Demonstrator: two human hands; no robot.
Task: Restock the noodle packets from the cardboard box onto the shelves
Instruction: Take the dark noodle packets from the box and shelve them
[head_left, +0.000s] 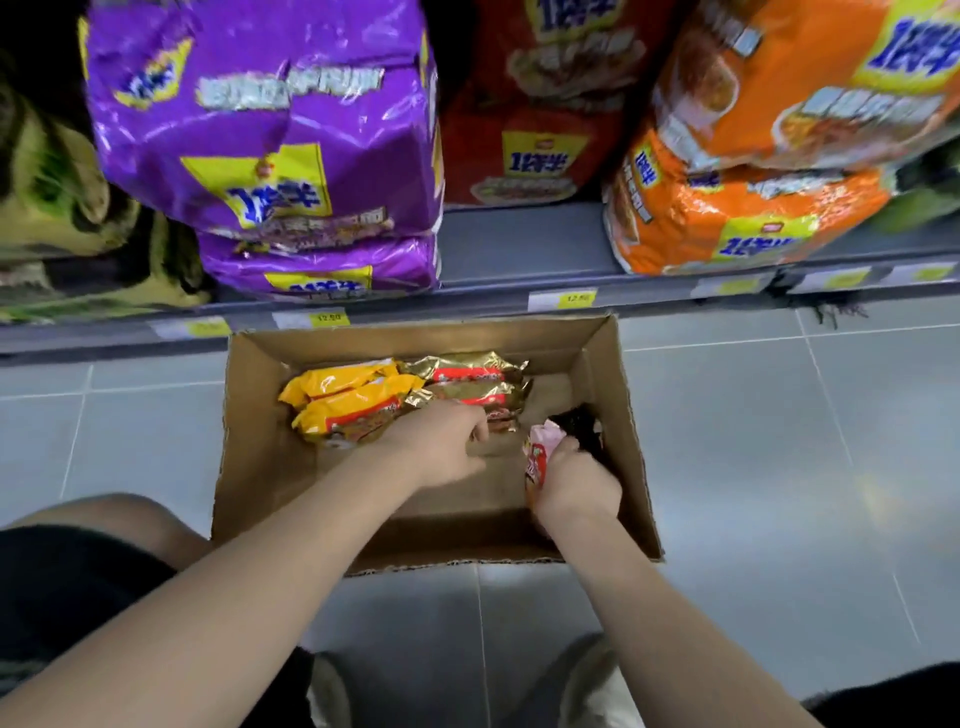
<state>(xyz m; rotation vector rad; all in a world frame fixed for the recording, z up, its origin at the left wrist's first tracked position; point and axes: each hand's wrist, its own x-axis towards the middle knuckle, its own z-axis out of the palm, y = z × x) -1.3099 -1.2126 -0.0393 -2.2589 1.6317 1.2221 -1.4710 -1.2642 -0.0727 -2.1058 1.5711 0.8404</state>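
Where the right hand (576, 480) grips, the pink packet (540, 452) hides.

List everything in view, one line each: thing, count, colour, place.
cardboard box: one, brown, on the floor below the shelf
yellow packets: two, in the box, left
gold packets: at least two, in the box, middle
pink packet: one, in the right hand
black packet: one, in the box, right
purple bags: two, stacked on the shelf
red bag: one, on the shelf
orange bags: two, stacked
shelf: grey
price tags: several, yellow and white, shelf edge
left hand: over the packets
right hand: shut on the pink packet
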